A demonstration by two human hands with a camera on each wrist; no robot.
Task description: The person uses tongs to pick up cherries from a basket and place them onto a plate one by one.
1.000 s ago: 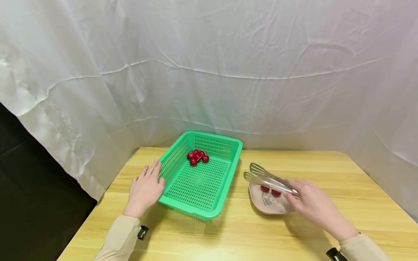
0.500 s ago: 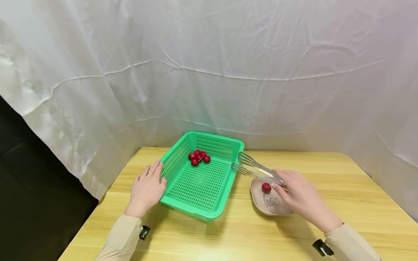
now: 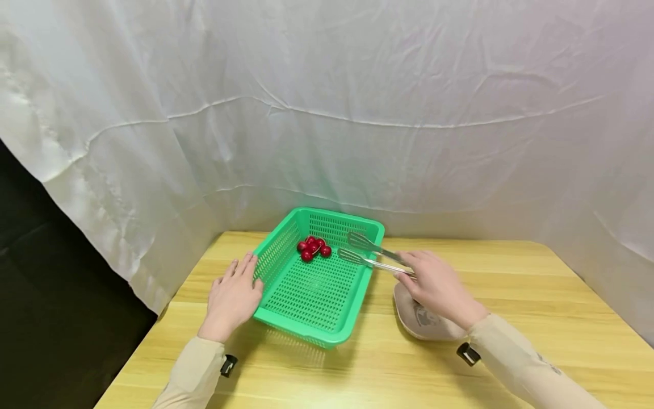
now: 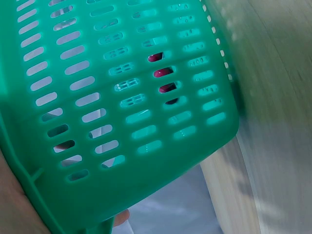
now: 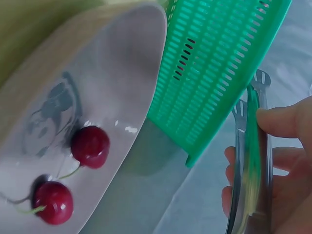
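Note:
My left hand [image 3: 232, 298] rests along the left rim of a green plastic basket [image 3: 317, 335], fingers fairly straight. Several red cherries [image 3: 306, 256] lie together at the basket's far left; in the left wrist view they show only through the slots. My right hand [image 3: 431, 284] grips metal tongs [image 3: 380, 264]. Their slotted ends are spread apart over the basket's right side, with nothing between them. A pale dish [image 3: 416, 321] with a printed picture sits below my right hand. Two stemmed cherries [image 5: 91, 147] lie in it in the right wrist view, hidden by my hand in the head view.
Under everything is a wooden table [image 3: 541, 318], and its left edge borders a dark area [image 3: 61, 318]. Wrinkled whitish cloth [image 3: 409, 113] hangs behind and at both sides, close to the basket's far end.
My right hand has carried the tongs left and away from me, from above the dish to over the basket's right rim. My left hand stays on the basket.

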